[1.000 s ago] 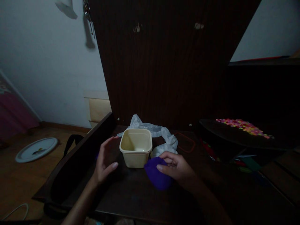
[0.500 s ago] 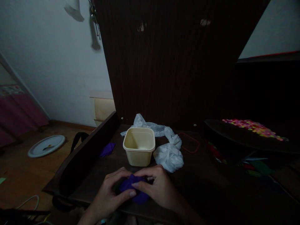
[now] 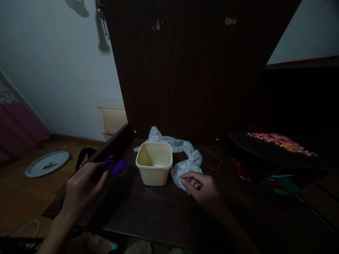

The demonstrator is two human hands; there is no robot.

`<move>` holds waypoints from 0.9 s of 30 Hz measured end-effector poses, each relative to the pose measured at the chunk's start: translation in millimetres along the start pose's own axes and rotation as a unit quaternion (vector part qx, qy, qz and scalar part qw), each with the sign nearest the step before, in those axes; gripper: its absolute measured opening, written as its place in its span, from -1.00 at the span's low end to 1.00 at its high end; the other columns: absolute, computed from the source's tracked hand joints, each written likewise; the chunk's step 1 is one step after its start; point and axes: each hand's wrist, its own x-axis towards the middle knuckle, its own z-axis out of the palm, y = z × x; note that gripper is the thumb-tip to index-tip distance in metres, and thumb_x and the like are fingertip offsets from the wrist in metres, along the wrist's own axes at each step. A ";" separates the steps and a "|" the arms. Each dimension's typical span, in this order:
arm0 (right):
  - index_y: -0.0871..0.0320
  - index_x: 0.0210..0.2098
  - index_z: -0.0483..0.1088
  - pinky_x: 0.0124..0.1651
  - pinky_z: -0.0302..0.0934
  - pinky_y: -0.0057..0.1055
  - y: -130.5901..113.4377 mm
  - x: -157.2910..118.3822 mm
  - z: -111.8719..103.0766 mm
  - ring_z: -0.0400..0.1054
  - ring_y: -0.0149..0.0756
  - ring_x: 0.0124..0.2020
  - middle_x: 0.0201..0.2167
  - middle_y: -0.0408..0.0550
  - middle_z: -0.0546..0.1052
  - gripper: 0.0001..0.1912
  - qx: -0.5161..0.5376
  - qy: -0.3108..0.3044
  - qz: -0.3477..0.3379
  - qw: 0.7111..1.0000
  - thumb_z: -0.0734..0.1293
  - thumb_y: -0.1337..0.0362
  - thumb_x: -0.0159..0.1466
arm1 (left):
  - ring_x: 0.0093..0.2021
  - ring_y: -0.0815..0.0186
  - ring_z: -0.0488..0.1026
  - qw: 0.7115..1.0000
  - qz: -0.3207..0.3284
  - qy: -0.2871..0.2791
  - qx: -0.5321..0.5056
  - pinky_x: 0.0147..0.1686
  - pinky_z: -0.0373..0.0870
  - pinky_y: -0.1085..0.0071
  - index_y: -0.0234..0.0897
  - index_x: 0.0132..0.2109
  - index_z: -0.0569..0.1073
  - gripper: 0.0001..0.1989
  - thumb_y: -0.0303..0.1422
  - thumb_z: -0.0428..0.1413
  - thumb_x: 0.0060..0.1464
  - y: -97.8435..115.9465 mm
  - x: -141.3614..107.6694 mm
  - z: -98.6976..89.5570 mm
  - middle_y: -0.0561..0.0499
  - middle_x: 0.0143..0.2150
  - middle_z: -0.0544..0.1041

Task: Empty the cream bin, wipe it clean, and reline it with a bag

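Observation:
My left hand is over the left side of the dark table, its fingers closed on a crumpled purple piece. Just beside that lies another purple piece on the table. A cream square tub, its top open, stands between my hands. My right hand is in front of the knotted white plastic bag, thumb and fingertips pressed together; whether anything small is between them is hidden.
An orange-red band lies right of the bag. Further right, a dark round surface bears small colourful pieces. A raised wooden edge borders the table's left side. A white lid-like disc rests on the floor.
My hands have come apart. The left moved left and up with the purple piece; the right moved right and up, towards the bag. The view has shifted slightly.

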 end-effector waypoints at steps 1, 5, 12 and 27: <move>0.15 -0.31 0.60 -0.51 0.20 -0.41 6.4 4.5 -7.9 0.32 -0.34 -0.59 -0.53 -0.05 0.53 -0.76 -0.026 0.029 -0.009 0.999 0.36 0.14 0.23 | -0.36 0.21 0.52 0.999 0.029 -0.001 0.028 -0.31 0.43 0.37 -0.20 -0.19 0.53 -0.81 -0.20 0.12 0.21 -7.8 0.8 6.8 -0.01 -0.32 0.58; 0.16 -0.20 0.57 -0.40 0.32 -0.34 28.0 18.3 -30.0 0.32 -0.34 -0.55 -0.36 -0.02 0.52 -0.71 -0.146 0.081 -0.040 0.985 0.33 0.13 0.21 | -0.33 0.12 0.52 0.979 0.062 -0.105 0.165 -0.26 0.42 0.28 -0.25 -0.30 0.53 -0.74 -0.32 -0.02 0.26 -27.8 2.5 42.3 -0.12 -0.39 0.55; 0.10 0.25 0.36 0.01 0.38 -0.17 50.9 22.3 -29.7 0.49 -0.08 -0.10 0.12 0.12 0.43 -0.38 -0.235 -0.002 0.027 0.972 0.35 0.04 0.24 | -0.25 0.05 0.61 0.930 0.004 -0.330 0.164 -0.27 0.48 0.25 -0.27 -0.13 0.61 -0.67 -0.30 -0.04 0.18 -29.8 -4.2 73.5 -0.20 -0.20 0.66; 0.15 0.00 0.41 0.04 0.29 -0.24 59.0 51.0 -23.9 0.45 -0.11 -0.05 -0.06 0.06 0.52 -0.67 -0.285 -0.060 0.000 0.957 0.39 0.24 0.25 | -0.18 0.07 0.54 0.950 -0.097 -0.231 -0.188 -0.08 0.47 0.18 -0.30 -0.21 0.59 -0.64 -0.11 0.12 0.02 -15.9 59.3 119.3 -0.15 -0.21 0.59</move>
